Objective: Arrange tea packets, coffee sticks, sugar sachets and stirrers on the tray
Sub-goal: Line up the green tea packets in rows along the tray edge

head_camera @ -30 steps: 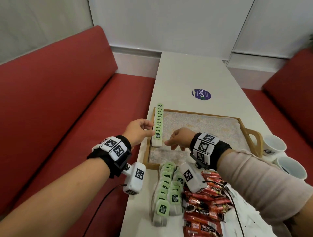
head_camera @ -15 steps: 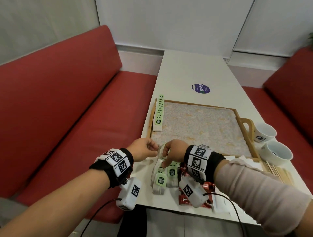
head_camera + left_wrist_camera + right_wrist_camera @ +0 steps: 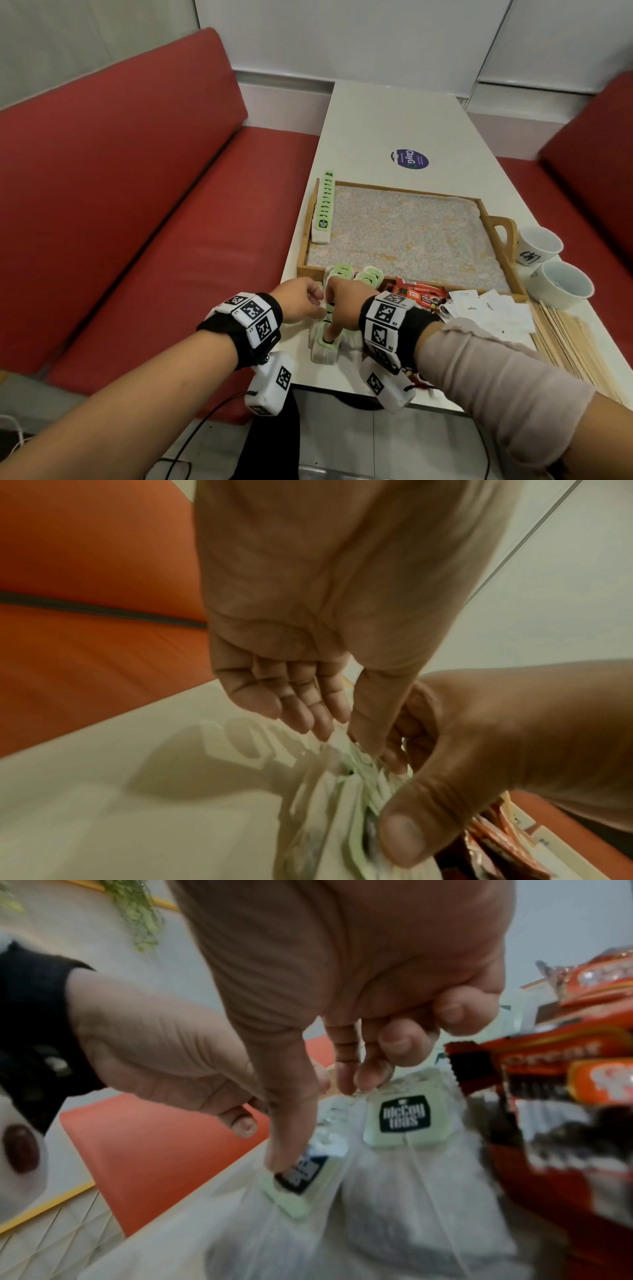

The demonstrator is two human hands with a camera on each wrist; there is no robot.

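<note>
fingers [image 3: 346, 1066] of both hands pinch tea packets [image 3: 405, 1119] labelled "mccoy teas".

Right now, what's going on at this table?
A person is stocking a wooden tray. One row of tea packets already lies along its left edge. Both hands are at the loose tea packets in front of the tray: the right hand pinches some, the left hand steadies beside. Coffee sticks, sugar sachets and stirrers wait on the table.
</note>
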